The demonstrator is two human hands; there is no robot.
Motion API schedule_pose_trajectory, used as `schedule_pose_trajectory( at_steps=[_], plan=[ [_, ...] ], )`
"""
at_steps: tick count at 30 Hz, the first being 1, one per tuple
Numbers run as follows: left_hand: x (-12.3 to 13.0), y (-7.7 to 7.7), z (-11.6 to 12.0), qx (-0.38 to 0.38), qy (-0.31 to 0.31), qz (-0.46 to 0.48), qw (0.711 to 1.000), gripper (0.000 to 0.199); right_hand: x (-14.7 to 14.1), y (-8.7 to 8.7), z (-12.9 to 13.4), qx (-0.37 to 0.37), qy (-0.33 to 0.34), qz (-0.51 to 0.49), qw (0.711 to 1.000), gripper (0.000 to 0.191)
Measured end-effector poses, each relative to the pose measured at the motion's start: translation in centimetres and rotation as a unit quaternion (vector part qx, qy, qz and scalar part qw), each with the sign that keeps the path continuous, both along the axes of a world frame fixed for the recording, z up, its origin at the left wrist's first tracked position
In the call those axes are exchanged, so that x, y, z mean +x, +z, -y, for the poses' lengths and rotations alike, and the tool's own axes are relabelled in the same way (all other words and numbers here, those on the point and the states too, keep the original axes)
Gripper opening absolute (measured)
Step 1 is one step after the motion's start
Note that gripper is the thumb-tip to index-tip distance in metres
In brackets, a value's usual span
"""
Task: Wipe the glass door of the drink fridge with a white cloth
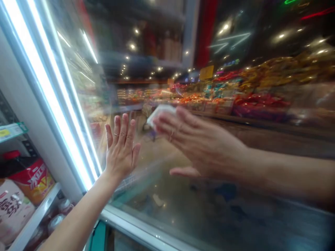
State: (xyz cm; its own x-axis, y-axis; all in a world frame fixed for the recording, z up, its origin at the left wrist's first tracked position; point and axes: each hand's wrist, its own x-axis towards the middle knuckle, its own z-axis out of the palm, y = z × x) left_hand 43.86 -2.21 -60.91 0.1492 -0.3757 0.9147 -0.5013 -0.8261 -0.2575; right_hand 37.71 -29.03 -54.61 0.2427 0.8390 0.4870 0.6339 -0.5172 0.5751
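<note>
My left hand [120, 146] lies flat against the glass door [167, 209], its fingers spread and nothing in them. To the right of it my right hand [199, 143], blurred by motion, is stretched over a white cloth [161, 111]. The hand holds this cloth against the glass, with the fingers covering most of it and the thumb pointing out below. Only the cloth's upper left part shows, so I cannot tell whether it is fabric or paper.
Bright light tubes [60, 94] run along the door's left side. Packaged goods, among them a red pouch [34, 179] and a pale pink pack [14, 209], stand on a shelf [36, 216] at lower left. Through or in the glass, blurred store displays [261, 101] appear.
</note>
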Motion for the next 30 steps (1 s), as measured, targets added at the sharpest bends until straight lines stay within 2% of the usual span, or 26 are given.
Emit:
schedule_pose_trajectory(
  at_steps=[3, 8, 13, 17, 19, 23, 25, 27, 28, 30],
  plan=[
    [0.8, -0.2, -1.6, -0.014, 0.009, 0.003, 1.0, 0.076, 1.0, 0.1, -1.5, -0.086, 0.013, -0.044, 0.995, 0.087],
    [2.1, -0.6, -3.7, -0.038, 0.015, 0.0, 0.999, 0.077, 2.8, 3.5, -4.7, -0.022, -0.011, 0.061, 0.998, 0.105],
    [2.6, -1.4, -4.8, -0.05, 0.01, 0.006, 0.999, 0.074, 3.9, 3.0, -7.0, -0.135, 0.001, 0.064, 0.989, 0.108],
    [2.7, -1.8, -5.7, -0.058, 0.005, 0.007, 0.998, 0.074, 4.6, 4.8, -8.5, -0.065, -0.036, 0.124, 0.99, 0.104],
    [2.8, -1.8, -6.1, -0.068, 0.003, 0.008, 0.998, 0.074, 4.6, 4.5, -9.2, -0.072, -0.046, 0.118, 0.989, 0.11],
    [3.0, -1.6, -6.7, -0.07, -0.002, 0.013, 0.997, 0.073, 4.5, 2.7, -10.1, -0.192, -0.054, 0.045, 0.979, 0.112],
    [3.0, -1.4, -6.9, -0.072, -0.006, 0.013, 0.997, 0.074, 4.7, 3.2, -10.4, -0.172, -0.052, 0.05, 0.982, 0.105],
    [3.0, -1.3, -6.9, -0.082, -0.009, 0.009, 0.997, 0.074, 4.7, 4.0, -10.5, -0.113, -0.058, 0.087, 0.988, 0.102],
    [3.0, -1.2, -6.8, -0.087, -0.011, 0.007, 0.996, 0.074, 4.7, 4.1, -10.4, -0.092, -0.063, 0.103, 0.988, 0.104],
    [3.1, -1.1, -6.6, -0.089, -0.018, 0.004, 0.996, 0.075, 4.3, 3.2, -9.7, -0.108, -0.053, 0.107, 0.987, 0.107]
  ],
)
